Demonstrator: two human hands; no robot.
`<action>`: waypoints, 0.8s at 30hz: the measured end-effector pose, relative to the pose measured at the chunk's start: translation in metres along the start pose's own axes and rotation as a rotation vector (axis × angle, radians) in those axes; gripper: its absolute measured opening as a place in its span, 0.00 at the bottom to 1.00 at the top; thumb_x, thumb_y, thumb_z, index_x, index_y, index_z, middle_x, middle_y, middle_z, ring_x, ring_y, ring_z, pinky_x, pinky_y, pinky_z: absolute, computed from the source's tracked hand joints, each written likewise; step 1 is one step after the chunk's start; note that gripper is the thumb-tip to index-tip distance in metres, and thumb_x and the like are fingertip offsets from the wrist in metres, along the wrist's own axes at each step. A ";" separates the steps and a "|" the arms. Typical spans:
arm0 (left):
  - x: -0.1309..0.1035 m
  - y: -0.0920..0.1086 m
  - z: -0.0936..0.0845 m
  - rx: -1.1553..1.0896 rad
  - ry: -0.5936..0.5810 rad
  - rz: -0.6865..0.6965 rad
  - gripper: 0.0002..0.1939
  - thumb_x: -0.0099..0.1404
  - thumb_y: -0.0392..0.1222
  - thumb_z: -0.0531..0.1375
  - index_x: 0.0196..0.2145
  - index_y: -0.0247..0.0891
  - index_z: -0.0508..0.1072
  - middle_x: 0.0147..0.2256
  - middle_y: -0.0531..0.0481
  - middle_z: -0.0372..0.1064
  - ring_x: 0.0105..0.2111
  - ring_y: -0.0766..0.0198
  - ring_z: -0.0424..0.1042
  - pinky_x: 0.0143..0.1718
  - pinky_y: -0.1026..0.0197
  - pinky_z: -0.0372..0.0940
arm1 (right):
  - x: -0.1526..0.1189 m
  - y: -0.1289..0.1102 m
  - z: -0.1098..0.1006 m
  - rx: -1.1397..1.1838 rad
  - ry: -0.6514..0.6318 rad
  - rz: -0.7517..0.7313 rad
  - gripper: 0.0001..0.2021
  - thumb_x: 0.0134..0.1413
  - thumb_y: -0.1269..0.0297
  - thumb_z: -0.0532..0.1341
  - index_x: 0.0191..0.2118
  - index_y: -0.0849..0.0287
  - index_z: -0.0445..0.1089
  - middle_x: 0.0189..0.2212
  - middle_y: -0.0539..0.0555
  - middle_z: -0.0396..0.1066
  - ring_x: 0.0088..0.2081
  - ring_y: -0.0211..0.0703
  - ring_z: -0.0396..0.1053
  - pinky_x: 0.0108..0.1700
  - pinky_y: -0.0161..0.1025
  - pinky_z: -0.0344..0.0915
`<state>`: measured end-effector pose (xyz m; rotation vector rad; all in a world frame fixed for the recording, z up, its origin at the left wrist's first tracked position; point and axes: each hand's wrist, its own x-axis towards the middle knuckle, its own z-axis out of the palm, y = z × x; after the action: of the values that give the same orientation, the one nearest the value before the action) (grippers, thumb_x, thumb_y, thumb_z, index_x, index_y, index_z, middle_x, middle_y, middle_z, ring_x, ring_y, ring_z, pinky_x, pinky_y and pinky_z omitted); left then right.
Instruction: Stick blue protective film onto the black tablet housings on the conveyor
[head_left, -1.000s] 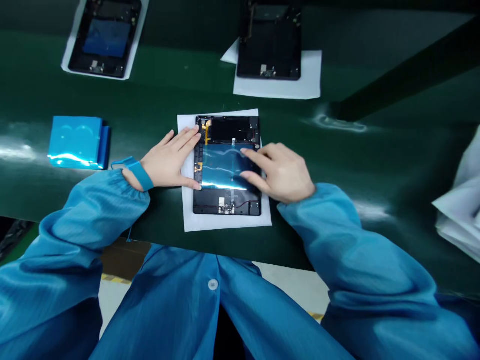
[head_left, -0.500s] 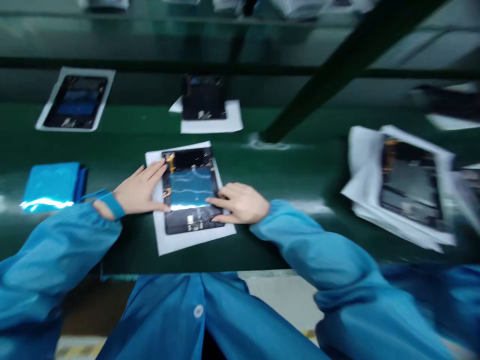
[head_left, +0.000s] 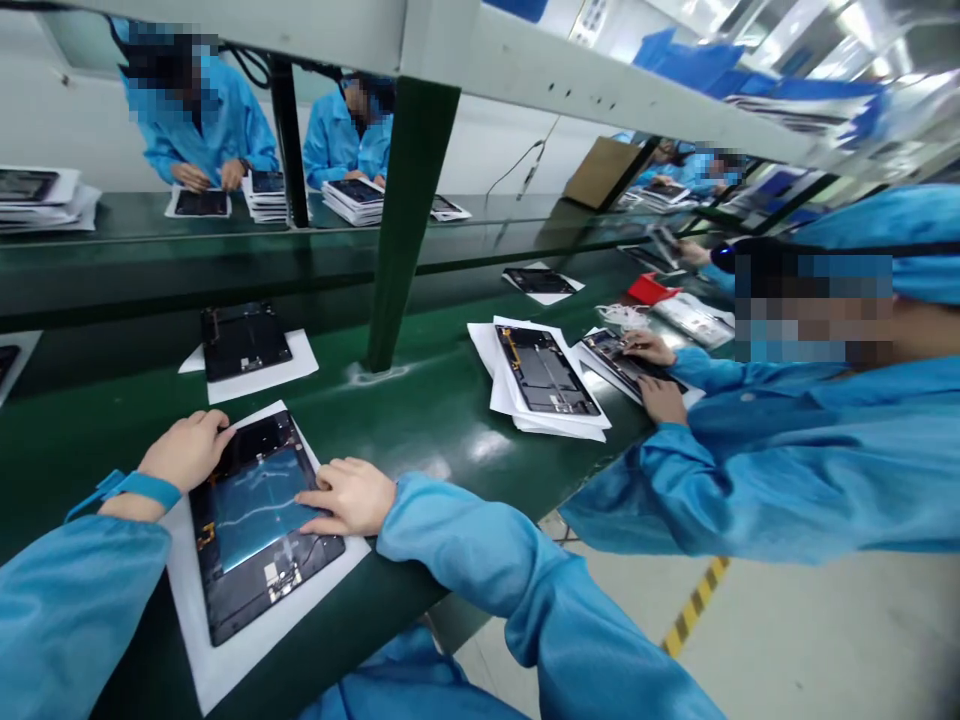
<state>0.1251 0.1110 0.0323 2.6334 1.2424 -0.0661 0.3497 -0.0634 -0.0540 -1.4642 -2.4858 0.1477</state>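
Note:
A black tablet-like device [head_left: 247, 590] lies on white paper [head_left: 187, 620] on the green bench, with a shiny blue sheet [head_left: 259, 505] over its middle. My left hand [head_left: 184, 455] rests at the device's upper left edge, its fingers lying flat and holding nothing. From the right, my right hand [head_left: 349, 497] touches the device's right side, fingers apart and index fingertip at the blue sheet's edge. A blue band [head_left: 146, 488] is round my left wrist.
Another device [head_left: 244, 340] lies on paper behind. A stack of papers with a device on top [head_left: 547, 370] sits to the right. A green post [head_left: 405, 220] rises from the bench. A co-worker [head_left: 787, 430] at the right handles a device; more people work across the bench.
The view has swung up and to the right, bringing the co-workers into sight. The blue packet at the left is out of view. My hands remain on the same device, the left nearer its upper corner.

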 end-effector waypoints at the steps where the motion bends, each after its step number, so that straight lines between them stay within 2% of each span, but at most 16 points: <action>1: 0.001 -0.002 0.000 -0.014 -0.009 0.010 0.21 0.70 0.57 0.48 0.41 0.40 0.72 0.39 0.39 0.74 0.42 0.41 0.76 0.45 0.46 0.68 | -0.002 0.001 0.002 0.005 -0.009 0.010 0.34 0.59 0.28 0.51 0.58 0.44 0.75 0.41 0.52 0.77 0.38 0.45 0.71 0.39 0.41 0.67; 4: -0.001 -0.009 -0.005 -0.108 -0.080 0.004 0.19 0.69 0.59 0.51 0.35 0.43 0.71 0.35 0.45 0.73 0.37 0.46 0.77 0.41 0.50 0.68 | -0.006 0.001 0.004 0.030 -0.022 0.059 0.36 0.60 0.29 0.48 0.63 0.43 0.71 0.44 0.52 0.78 0.40 0.46 0.72 0.41 0.43 0.69; 7: -0.007 -0.021 -0.010 -0.269 -0.131 -0.024 0.19 0.66 0.60 0.55 0.34 0.45 0.75 0.39 0.47 0.76 0.43 0.45 0.77 0.45 0.50 0.69 | -0.009 -0.005 0.001 0.080 -0.018 0.105 0.38 0.62 0.30 0.48 0.68 0.45 0.63 0.50 0.54 0.77 0.45 0.49 0.72 0.46 0.45 0.70; 9: -0.014 -0.031 -0.012 -0.337 -0.097 -0.040 0.18 0.62 0.63 0.58 0.34 0.49 0.76 0.40 0.52 0.77 0.45 0.42 0.76 0.48 0.47 0.69 | -0.011 -0.007 0.000 0.122 0.000 0.152 0.40 0.60 0.29 0.50 0.70 0.48 0.61 0.56 0.56 0.74 0.49 0.51 0.72 0.48 0.46 0.70; 11: -0.024 -0.040 -0.015 -0.365 -0.050 -0.083 0.18 0.58 0.66 0.59 0.35 0.54 0.76 0.39 0.58 0.78 0.45 0.41 0.76 0.47 0.46 0.68 | -0.012 -0.006 0.001 0.194 0.043 0.235 0.41 0.57 0.30 0.53 0.68 0.49 0.63 0.61 0.58 0.70 0.50 0.53 0.73 0.46 0.46 0.72; 12: -0.031 -0.044 -0.017 -0.369 -0.020 -0.118 0.18 0.57 0.68 0.58 0.35 0.56 0.75 0.38 0.60 0.78 0.44 0.41 0.76 0.46 0.46 0.68 | -0.013 -0.006 0.002 0.243 0.065 0.278 0.39 0.55 0.31 0.55 0.65 0.48 0.67 0.60 0.57 0.71 0.47 0.53 0.75 0.42 0.46 0.72; 14: -0.049 -0.048 -0.026 -0.354 0.064 -0.189 0.18 0.59 0.70 0.56 0.36 0.59 0.73 0.36 0.64 0.77 0.41 0.43 0.76 0.44 0.47 0.68 | -0.014 -0.005 0.006 0.359 0.094 0.335 0.29 0.52 0.33 0.58 0.54 0.42 0.76 0.45 0.48 0.79 0.35 0.48 0.75 0.31 0.43 0.70; 16: -0.070 -0.045 -0.038 -0.322 0.164 -0.234 0.18 0.62 0.69 0.54 0.38 0.58 0.72 0.36 0.63 0.76 0.41 0.46 0.76 0.45 0.49 0.67 | -0.014 -0.008 0.009 0.478 0.104 0.345 0.21 0.53 0.35 0.59 0.40 0.41 0.79 0.26 0.41 0.75 0.23 0.41 0.69 0.24 0.39 0.64; 17: -0.079 -0.042 -0.046 -0.306 0.203 -0.246 0.18 0.64 0.67 0.53 0.39 0.56 0.72 0.37 0.62 0.76 0.41 0.48 0.75 0.45 0.50 0.67 | -0.013 -0.011 0.009 0.533 0.112 0.341 0.20 0.56 0.37 0.58 0.37 0.43 0.78 0.22 0.41 0.72 0.21 0.39 0.66 0.23 0.37 0.61; 19: -0.093 -0.038 -0.060 -0.297 0.244 -0.262 0.19 0.67 0.63 0.53 0.42 0.49 0.73 0.40 0.57 0.76 0.43 0.50 0.74 0.48 0.53 0.66 | -0.007 -0.019 0.007 0.625 0.150 0.344 0.22 0.63 0.41 0.54 0.37 0.51 0.77 0.21 0.44 0.71 0.21 0.38 0.66 0.24 0.36 0.61; 21: -0.098 -0.040 -0.069 -0.351 0.283 -0.277 0.21 0.70 0.61 0.53 0.47 0.43 0.72 0.44 0.53 0.75 0.45 0.53 0.74 0.51 0.54 0.66 | 0.006 -0.026 0.001 0.673 0.207 0.362 0.23 0.67 0.44 0.53 0.39 0.58 0.76 0.23 0.49 0.72 0.24 0.38 0.67 0.27 0.36 0.63; 24: -0.090 -0.061 -0.068 -0.410 0.439 -0.314 0.23 0.74 0.59 0.49 0.55 0.41 0.68 0.52 0.52 0.72 0.55 0.56 0.69 0.57 0.54 0.65 | 0.039 -0.019 -0.014 0.665 0.304 0.421 0.23 0.67 0.47 0.53 0.39 0.61 0.75 0.27 0.52 0.73 0.28 0.40 0.68 0.32 0.36 0.64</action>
<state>0.0163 0.0955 0.0995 2.1421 1.5912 0.6724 0.3189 -0.0394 -0.0301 -1.5223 -1.6273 0.6933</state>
